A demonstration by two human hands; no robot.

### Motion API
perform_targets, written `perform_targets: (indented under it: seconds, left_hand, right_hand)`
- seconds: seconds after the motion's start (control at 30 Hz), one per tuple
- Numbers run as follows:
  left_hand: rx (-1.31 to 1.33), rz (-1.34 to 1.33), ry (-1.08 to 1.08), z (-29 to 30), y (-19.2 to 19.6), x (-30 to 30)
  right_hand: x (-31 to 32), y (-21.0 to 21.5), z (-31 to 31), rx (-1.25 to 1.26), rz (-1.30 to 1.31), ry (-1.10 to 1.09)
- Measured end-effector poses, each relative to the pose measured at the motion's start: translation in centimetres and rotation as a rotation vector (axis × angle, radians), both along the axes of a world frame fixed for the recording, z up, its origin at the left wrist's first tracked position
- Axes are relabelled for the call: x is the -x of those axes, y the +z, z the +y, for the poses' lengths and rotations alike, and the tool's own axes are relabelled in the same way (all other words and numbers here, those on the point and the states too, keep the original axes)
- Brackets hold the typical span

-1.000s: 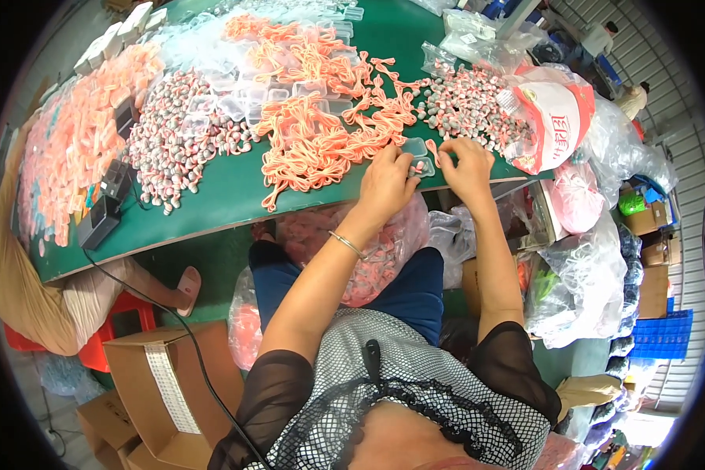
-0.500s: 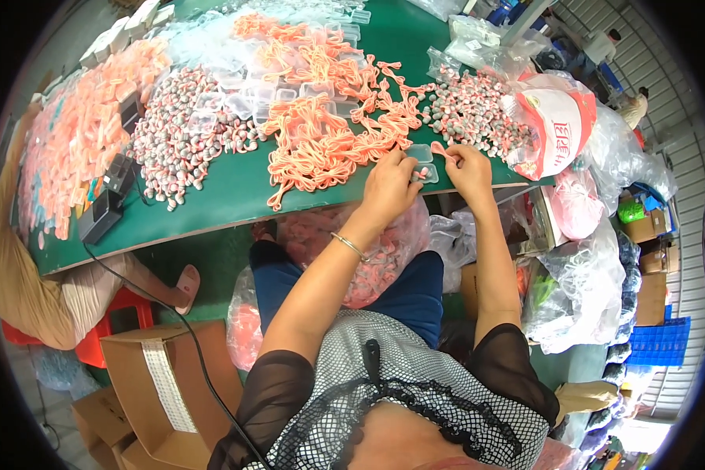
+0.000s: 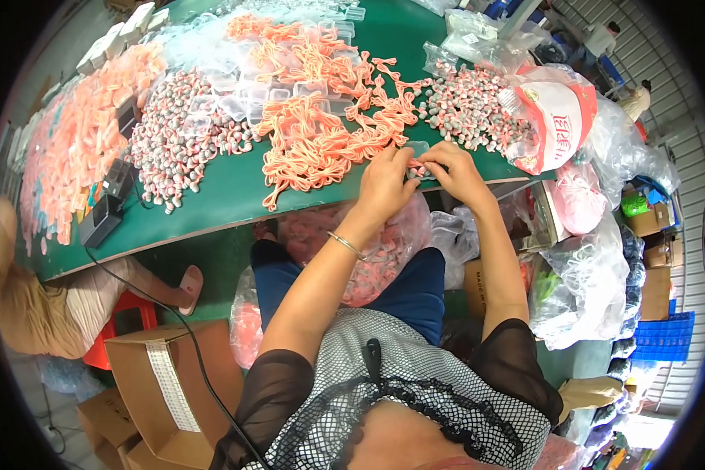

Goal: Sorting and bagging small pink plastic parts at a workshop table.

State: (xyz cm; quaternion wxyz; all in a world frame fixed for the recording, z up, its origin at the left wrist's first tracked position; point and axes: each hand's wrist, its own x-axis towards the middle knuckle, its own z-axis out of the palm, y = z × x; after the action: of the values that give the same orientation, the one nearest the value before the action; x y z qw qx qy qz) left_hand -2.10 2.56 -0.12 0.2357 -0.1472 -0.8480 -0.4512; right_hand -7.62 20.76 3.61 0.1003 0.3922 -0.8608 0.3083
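Between my hands, at the near edge of the table, is a small clear plastic case with its lid up. My left hand closes around the case's left side. The fingers of my right hand are closed over the case's tray, pinching a small pink-orange piece mostly hidden by the fingertips. Grey-and-pink plugs show in the tray. Left of my hands lies a heap of orange cord loops. Beyond my right hand spreads a pile of grey-and-pink plugs.
The green table also holds another plug pile, orange strips and black boxes. A red-and-white bag lies at the right. A co-worker's arm and leg show at left. Below stands an open cardboard box.
My right hand has moved left with the pink-orange loop, bringing it down to the case. Both hands are now closer together, and the loop is mostly covered by fingers.
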Motion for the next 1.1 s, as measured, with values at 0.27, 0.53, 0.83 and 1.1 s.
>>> perform_targets:
  seconds: [0.27, 0.53, 0.83, 1.1]
  left_hand:
    - [0.007, -0.01, -0.001, 0.1, -0.4, 0.1]
    - [0.015, -0.024, 0.004, 0.2, -0.1, 0.1]
    - [0.064, -0.064, -0.01, 0.2, -0.1, 0.4]
    - [0.063, -0.063, 0.001, 0.3, -0.2, 0.3]
  right_hand:
    - [-1.0, -0.6, 0.0, 0.015, 0.068, -0.075]
    - [-1.4, -1.5, 0.4, 0.068, 0.133, -0.077]
    - [-1.4, -0.9, 0.4, 0.044, 0.12, -0.08]
    - [-3.0, -0.6, 0.0, -0.012, 0.251, -0.134]
